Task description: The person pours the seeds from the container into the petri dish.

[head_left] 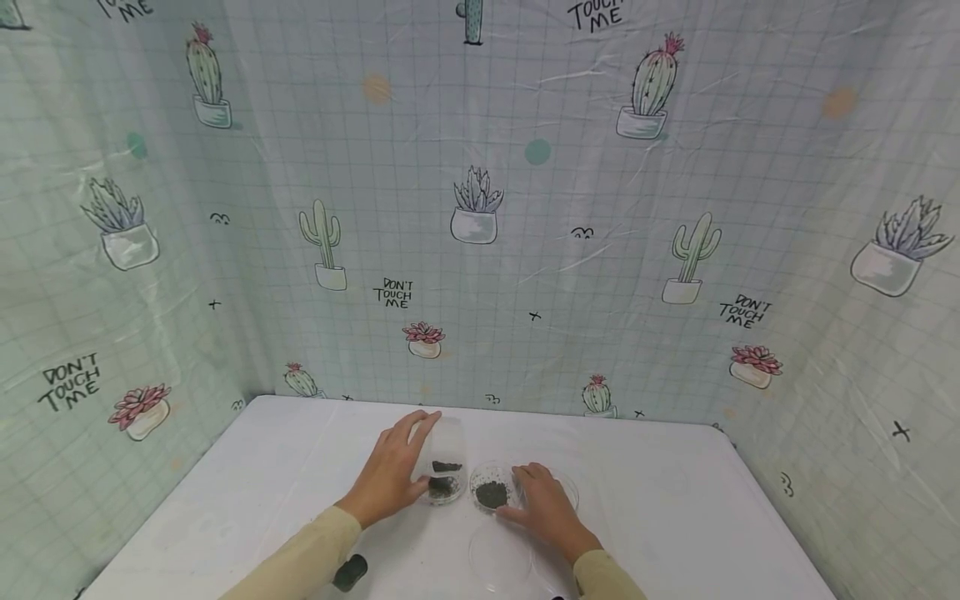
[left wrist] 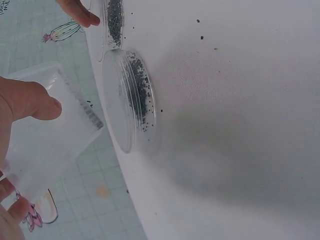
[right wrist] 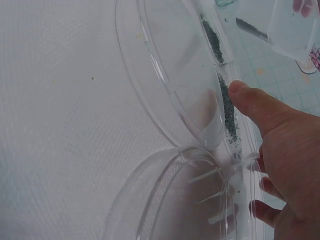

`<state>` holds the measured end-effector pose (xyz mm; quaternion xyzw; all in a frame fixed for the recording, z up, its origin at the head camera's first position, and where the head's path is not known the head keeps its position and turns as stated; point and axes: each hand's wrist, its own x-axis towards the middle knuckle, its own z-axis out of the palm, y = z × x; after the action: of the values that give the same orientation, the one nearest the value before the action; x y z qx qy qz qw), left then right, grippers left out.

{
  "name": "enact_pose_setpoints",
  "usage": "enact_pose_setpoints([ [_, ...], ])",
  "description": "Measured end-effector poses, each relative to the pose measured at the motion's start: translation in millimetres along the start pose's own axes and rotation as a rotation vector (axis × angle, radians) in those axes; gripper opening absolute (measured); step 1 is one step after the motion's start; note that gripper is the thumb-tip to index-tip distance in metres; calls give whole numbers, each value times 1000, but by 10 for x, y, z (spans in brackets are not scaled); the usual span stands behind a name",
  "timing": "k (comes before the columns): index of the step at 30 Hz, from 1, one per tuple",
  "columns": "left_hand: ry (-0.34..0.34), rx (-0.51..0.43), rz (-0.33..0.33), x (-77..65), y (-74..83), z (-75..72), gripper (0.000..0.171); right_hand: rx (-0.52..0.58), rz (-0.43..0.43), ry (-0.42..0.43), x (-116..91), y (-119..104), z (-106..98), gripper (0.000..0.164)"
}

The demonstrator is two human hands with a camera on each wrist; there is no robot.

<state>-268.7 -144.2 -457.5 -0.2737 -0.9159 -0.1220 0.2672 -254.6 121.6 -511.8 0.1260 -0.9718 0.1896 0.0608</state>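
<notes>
My left hand (head_left: pixel 390 475) grips a translucent plastic container (left wrist: pixel 45 135), with the thumb on one side and fingertips on the other. A strip of dark granules lies along its lower edge, and it is tilted above a round clear dish (left wrist: pixel 145 95) that also holds dark granules. To the right stands a second clear dish (head_left: pixel 478 477) with a dark heap of granules (head_left: pixel 491 495). My right hand (head_left: pixel 547 507) rests at this dish's right side, thumb and fingers spread. Whether its fingertips touch the rim I cannot tell.
An empty clear round dish or lid (head_left: pixel 572 490) sits partly behind the right hand. Another transparent round lid (head_left: pixel 498 554) lies nearer the front. Loose dark grains (left wrist: pixel 202 37) dot the white table (head_left: pixel 667 517). Beside the left sleeve is a black rounded object (head_left: pixel 350 573).
</notes>
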Motion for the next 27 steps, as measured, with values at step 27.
enact_pose_setpoints([
  [27, 70, -30, -158, -205, -246, -72, 102, 10, -6, -9, 1, 16, 18, 76],
])
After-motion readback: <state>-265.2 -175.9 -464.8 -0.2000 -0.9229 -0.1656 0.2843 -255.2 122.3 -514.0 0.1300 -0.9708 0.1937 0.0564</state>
